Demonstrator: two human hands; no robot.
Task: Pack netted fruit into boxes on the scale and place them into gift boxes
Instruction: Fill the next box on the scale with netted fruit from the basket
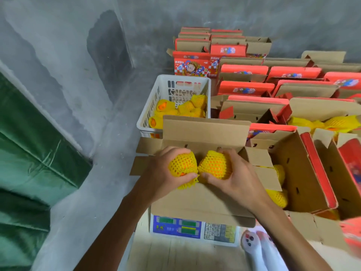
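My left hand (162, 173) grips one orange fruit in yellow foam netting (182, 163). Beside it my right hand (234, 173) grips a second netted fruit (214, 165). Both fruits hang just above an open cardboard box (205, 132) that stands on a blue-faced electronic scale (195, 228). A white plastic basket (154, 106) behind the box holds several more netted fruits (187, 109). To the right, an open red gift box (304, 165) has netted fruits (278, 196) inside.
Rows of open red gift boxes (273, 89) fill the floor at the back and right; one at far right holds netted fruits (332, 123). A green tarp (29, 153) lies at left on the grey concrete floor. White shoes (254, 247) show beside the scale.
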